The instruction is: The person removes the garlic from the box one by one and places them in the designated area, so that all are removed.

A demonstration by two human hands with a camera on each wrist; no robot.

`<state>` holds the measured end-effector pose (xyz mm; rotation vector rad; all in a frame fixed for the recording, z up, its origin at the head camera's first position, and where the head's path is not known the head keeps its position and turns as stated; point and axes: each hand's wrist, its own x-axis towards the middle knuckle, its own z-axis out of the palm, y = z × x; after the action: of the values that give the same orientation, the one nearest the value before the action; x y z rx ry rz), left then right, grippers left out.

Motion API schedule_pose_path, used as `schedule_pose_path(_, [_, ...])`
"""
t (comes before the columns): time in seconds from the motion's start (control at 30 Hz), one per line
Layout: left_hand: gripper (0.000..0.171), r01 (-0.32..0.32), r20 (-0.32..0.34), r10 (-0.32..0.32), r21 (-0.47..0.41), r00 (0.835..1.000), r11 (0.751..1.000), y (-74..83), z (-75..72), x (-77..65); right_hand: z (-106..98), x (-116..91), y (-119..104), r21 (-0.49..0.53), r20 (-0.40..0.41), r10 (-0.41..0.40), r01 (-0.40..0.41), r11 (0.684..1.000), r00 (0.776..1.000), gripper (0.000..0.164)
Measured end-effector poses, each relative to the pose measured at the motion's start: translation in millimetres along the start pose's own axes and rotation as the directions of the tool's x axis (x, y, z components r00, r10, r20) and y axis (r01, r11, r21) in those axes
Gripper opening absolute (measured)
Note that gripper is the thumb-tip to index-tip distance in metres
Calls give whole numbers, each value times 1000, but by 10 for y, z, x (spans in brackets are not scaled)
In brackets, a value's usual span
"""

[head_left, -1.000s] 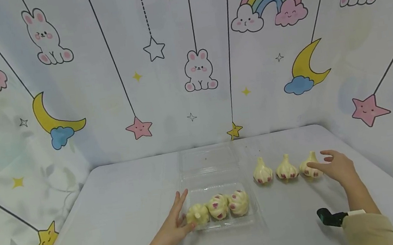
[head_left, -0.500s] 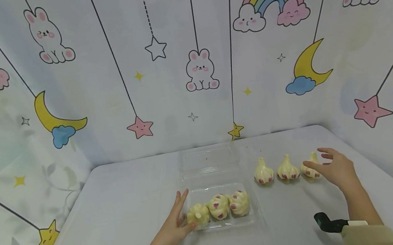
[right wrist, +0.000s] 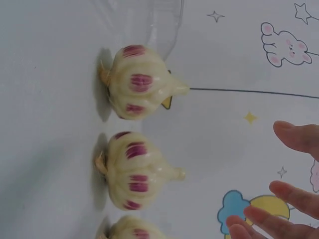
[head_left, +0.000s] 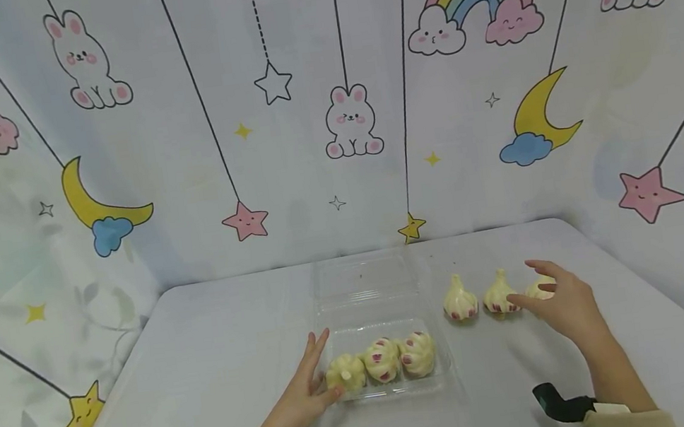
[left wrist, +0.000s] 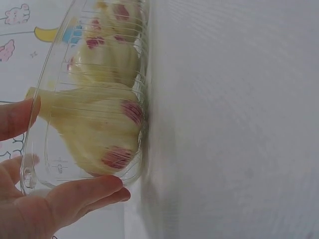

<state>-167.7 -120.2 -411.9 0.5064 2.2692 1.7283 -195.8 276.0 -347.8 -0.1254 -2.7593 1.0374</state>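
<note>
Three garlic bulbs lie in a row in a clear plastic clamshell box [head_left: 396, 390], among them the left bulb [head_left: 345, 374], which has its stem toward me. My left hand [head_left: 298, 404] rests at the box's left front corner, thumb at the rim and fingers extended along the side wall. Right of the box, three more bulbs stand upright in a line: the nearest to the box [head_left: 459, 300], a middle bulb [head_left: 498, 293] and a far-right bulb [head_left: 542, 287], partly hidden by my right hand [head_left: 564, 301]. That hand hovers with thumb and fingers spread, holding nothing.
The box's lid [head_left: 363, 278] is folded back flat on the white table [head_left: 237, 347]. Behind the table hangs a curtain [head_left: 299, 176] printed with rabbits, stars and moons. A dark device [head_left: 560, 404] is strapped at my right wrist.
My right hand has moved left from the far-right bulb toward the middle one, its fingers staying spread. The left hand and the box have stayed put.
</note>
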Motion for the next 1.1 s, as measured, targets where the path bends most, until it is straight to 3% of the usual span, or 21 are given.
schedule_pose_path(0.7, [87, -13, -11, 13, -15, 1000, 1000, -12, -6, -23, 427, -1, -590, 117, 114, -130, 116, 986, 985, 74])
schedule_pose_path(1.1, [88, -19, -13, 18, -13, 1000, 1000, 15, 13, -19, 620, -31, -739, 152, 147, -213, 191, 970, 966, 67])
